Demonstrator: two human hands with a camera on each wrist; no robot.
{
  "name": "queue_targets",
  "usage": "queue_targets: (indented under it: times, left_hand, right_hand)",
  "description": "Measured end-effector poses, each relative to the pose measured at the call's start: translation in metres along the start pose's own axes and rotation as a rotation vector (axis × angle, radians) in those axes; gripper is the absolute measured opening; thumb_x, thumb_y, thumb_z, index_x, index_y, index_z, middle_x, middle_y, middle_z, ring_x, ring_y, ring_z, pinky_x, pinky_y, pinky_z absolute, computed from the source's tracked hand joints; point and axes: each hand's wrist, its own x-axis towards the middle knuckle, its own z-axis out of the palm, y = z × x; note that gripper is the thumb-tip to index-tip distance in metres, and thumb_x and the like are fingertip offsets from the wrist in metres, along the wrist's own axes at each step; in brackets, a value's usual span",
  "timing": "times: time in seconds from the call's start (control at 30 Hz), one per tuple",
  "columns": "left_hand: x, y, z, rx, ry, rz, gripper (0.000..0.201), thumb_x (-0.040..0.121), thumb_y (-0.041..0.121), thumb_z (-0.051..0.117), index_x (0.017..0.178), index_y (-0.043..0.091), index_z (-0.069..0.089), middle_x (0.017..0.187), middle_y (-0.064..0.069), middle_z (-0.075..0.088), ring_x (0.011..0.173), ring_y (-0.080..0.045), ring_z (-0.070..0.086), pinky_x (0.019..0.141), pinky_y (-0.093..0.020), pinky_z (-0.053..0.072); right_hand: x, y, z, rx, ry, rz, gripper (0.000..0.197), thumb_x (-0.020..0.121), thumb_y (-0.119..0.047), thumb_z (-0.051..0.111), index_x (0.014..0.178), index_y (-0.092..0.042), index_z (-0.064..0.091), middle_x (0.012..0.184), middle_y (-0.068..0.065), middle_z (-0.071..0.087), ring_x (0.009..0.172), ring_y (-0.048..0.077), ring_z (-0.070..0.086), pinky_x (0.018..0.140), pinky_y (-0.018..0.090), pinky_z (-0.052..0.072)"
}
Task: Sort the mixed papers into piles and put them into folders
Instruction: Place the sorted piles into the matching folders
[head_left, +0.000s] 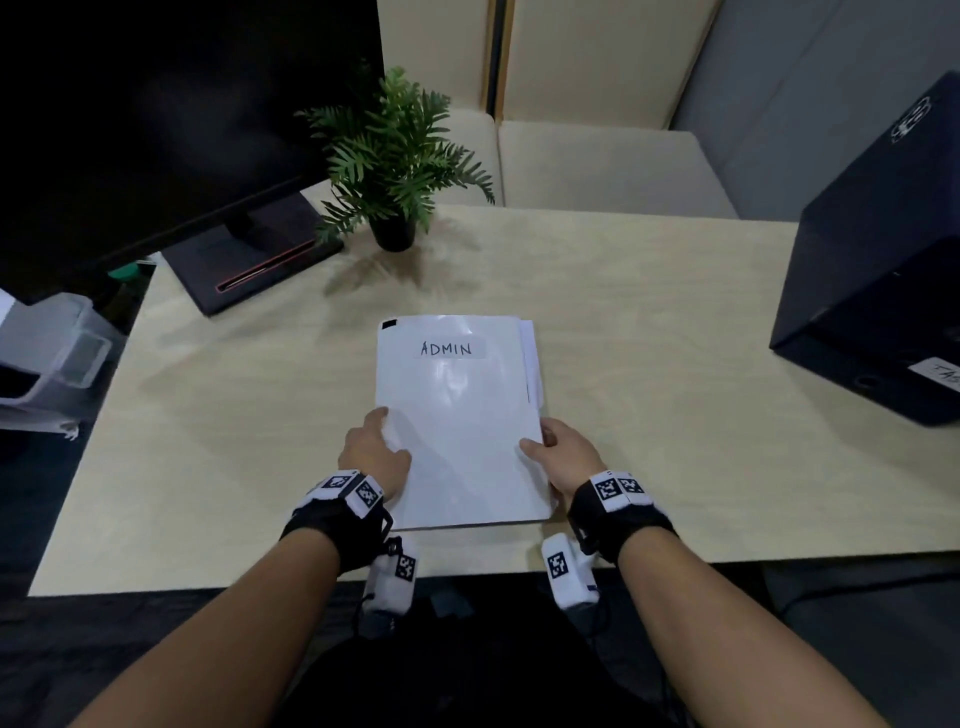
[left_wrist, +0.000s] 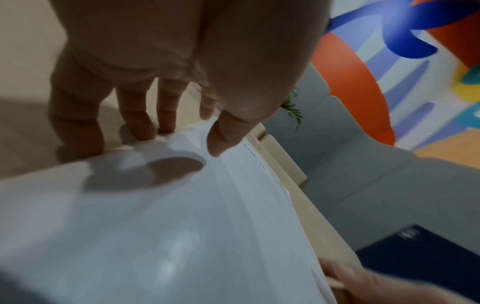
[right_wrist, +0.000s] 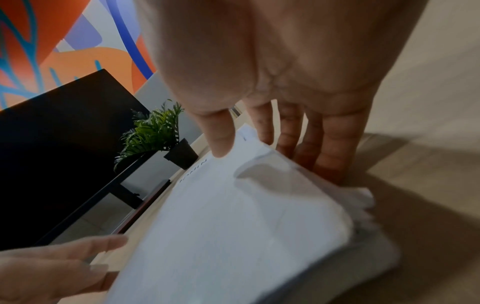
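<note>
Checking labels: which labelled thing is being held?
The white ADMIN folder, held by the left hand and right hand; the labelled black box sits untouched, far right.

A pale wooden table (head_left: 649, 312) carries a black monitor (head_left: 156, 104) at far left, a green fern in a black pot (head_left: 395, 156) beside it, and a large black box (head_left: 872, 260) at right. Beyond stand a cream cushioned bench (head_left: 597, 166) and a grey wall panel (head_left: 805, 104). A colourful orange-and-blue mural (left_wrist: 389, 51) covers the wall.
</note>
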Motion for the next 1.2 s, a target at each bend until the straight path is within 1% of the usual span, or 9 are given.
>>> queue_targets:
  times: [0.17,0.27,0.37,0.47,0.67,0.8,0.93,1.13,1.2]
  left_hand:
    - [0.008,-0.004,-0.013,-0.189,-0.094,-0.125,0.074,0.086,0.021,0.062,0.148,0.015,0.022,0.129,-0.016,0.056,0.107,-0.036,0.059,0.089,-0.044,0.052]
    - [0.000,-0.002,-0.011,-0.384,-0.126,-0.080,0.060,0.079,0.015,0.067,0.132,0.020,0.042,0.118,-0.013,0.062,0.098,-0.034,0.063,0.089,-0.049,0.052]
    - [-0.016,0.003,-0.006,-0.560,-0.185,0.005,0.068,0.066,0.016,0.061,0.128,0.033,0.038,0.113,-0.005,0.063,0.098,-0.030,0.064,0.089,-0.052,0.052]
    - [-0.027,0.006,-0.007,-0.588,-0.167,0.081,0.063,0.075,0.003,0.056,0.128,0.033,0.040,0.114,-0.001,0.062,0.103,-0.026,0.061,0.092,-0.049,0.050]
    - [-0.048,0.028,-0.010,-0.774,-0.168,0.127,0.059,0.085,-0.013,0.049,0.132,0.023,0.042,0.116,-0.007,0.063,0.100,-0.028,0.063,0.084,-0.043,0.054]
    - [-0.065,0.067,-0.005,-0.849,-0.232,0.192,0.055,0.086,-0.013,0.047,0.126,0.024,0.045,0.110,-0.006,0.065,0.093,-0.028,0.065,0.077,-0.040,0.055]
    - [-0.078,0.115,0.009,-0.933,-0.393,0.259,0.052,0.085,-0.008,0.052,0.129,0.019,0.045,0.118,-0.011,0.064,0.097,-0.031,0.065,0.082,-0.048,0.054]
    - [-0.102,0.191,0.055,-0.904,-0.464,0.394,0.064,0.084,-0.017,0.042,0.130,0.026,0.044,0.120,-0.007,0.063,0.104,-0.031,0.063,0.087,-0.050,0.052]
    - [-0.111,0.215,0.066,-0.938,-0.445,0.419,0.067,0.082,-0.022,0.039,0.129,0.026,0.045,0.116,-0.004,0.063,0.100,-0.029,0.063,0.085,-0.048,0.053]
  right_hand:
    - [0.005,0.000,-0.004,-0.042,0.013,0.030,0.042,0.089,-0.023,0.059,0.131,-0.017,0.054,0.125,0.002,0.063,0.109,0.023,0.060,0.092,0.033,0.048]
    - [0.001,0.000,-0.001,-0.035,0.032,0.057,0.041,0.089,-0.022,0.059,0.129,-0.015,0.054,0.120,0.003,0.063,0.104,0.023,0.061,0.090,0.033,0.049]
    - [-0.006,0.003,0.002,-0.008,0.059,0.072,0.035,0.089,-0.020,0.060,0.122,-0.014,0.057,0.114,0.003,0.065,0.097,0.022,0.061,0.088,0.032,0.050]
    - [-0.015,0.008,0.002,0.099,0.082,0.087,0.032,0.088,-0.021,0.062,0.119,-0.016,0.058,0.109,0.001,0.066,0.097,0.022,0.064,0.091,0.036,0.052]
    - [-0.034,0.041,-0.018,0.307,0.117,0.145,0.081,0.064,-0.072,0.061,0.126,-0.020,0.057,0.122,-0.003,0.065,0.109,0.020,0.064,0.101,0.043,0.047]
    - [-0.061,0.050,-0.045,0.602,0.162,0.052,0.026,0.088,-0.039,0.065,0.103,-0.018,0.062,0.105,0.002,0.072,0.102,0.024,0.068,0.100,0.050,0.048]
    - [-0.085,0.043,-0.092,0.576,0.418,-0.110,0.009,0.091,-0.018,0.062,0.100,-0.016,0.060,0.101,0.005,0.072,0.090,0.023,0.069,0.086,0.044,0.054]
    - [-0.109,0.072,-0.178,0.566,0.512,-0.162,0.007,0.090,-0.025,0.064,0.096,-0.021,0.063,0.095,-0.002,0.074,0.088,0.019,0.070,0.080,0.037,0.054]
    - [-0.106,0.088,-0.210,0.521,0.487,-0.140,0.029,0.088,-0.043,0.063,0.096,-0.015,0.064,0.090,-0.001,0.072,0.080,0.018,0.067,0.077,0.037,0.050]
